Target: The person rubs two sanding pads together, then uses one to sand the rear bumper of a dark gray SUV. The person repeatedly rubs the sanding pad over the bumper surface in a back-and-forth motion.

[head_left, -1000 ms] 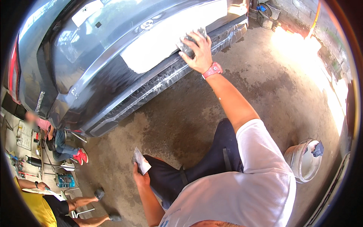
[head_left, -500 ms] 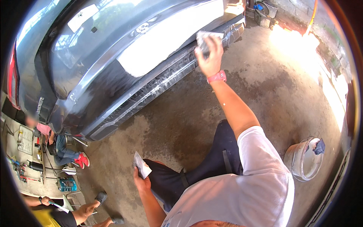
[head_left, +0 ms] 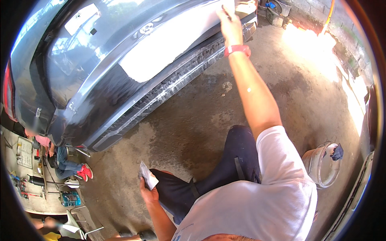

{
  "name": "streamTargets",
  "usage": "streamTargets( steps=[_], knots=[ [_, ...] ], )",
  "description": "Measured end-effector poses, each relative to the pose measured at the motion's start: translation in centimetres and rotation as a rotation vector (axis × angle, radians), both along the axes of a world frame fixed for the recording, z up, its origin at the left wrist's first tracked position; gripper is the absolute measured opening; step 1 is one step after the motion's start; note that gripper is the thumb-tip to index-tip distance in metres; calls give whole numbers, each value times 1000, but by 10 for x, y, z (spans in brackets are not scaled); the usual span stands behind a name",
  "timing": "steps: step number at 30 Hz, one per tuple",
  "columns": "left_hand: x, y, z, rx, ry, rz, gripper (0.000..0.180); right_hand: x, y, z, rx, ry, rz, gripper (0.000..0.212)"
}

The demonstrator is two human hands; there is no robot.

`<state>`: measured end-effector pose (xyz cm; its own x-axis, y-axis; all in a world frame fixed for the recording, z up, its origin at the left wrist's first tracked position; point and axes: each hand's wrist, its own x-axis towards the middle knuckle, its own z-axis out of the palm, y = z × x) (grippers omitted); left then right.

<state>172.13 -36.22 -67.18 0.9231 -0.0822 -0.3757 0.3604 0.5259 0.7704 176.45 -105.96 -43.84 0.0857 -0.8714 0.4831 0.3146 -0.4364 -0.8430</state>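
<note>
My right hand (head_left: 231, 30) reaches out to the far right end of a smooth white patch (head_left: 161, 56) on the dark car's rear panel (head_left: 96, 84). Its fingers close over a pale flat piece (head_left: 229, 5), which glare almost merges with the patch. A red watch (head_left: 237, 50) is on that wrist. Low beside my left knee, my left hand (head_left: 149, 193) grips a folded grey-and-white sheet (head_left: 148, 176) that looks like sandpaper, its pointed corner upward. This sheet is apart from the car.
Below the patch runs the scuffed bumper ledge (head_left: 161, 88). A clear bucket (head_left: 321, 168) with a dark cloth (head_left: 337, 152) on its rim stands at right. At left, a person in red shoes (head_left: 85, 172) sits near a cluttered table (head_left: 34, 197); another person's hand (head_left: 50, 222) shows lower left. The concrete floor (head_left: 193, 132) has damp patches.
My right hand has moved up and slightly right, from the patch's lower edge onto its right end. My left hand keeps its sheet, nearly still. The person at lower left has moved.
</note>
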Motion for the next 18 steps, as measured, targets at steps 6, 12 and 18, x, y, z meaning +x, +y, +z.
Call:
streamTargets(
  steps=[6,12,18],
  knots=[
    [3,-4,1,40,30,5,40,30,117,-38,-197,23,-84,59],
    [9,-8,-5,20,10,-26,42,50,202,-70,-295,11,-117,58],
    [14,-53,23,179,-22,77,52,-36,242,-103,-381,121,311,59]
  ],
)
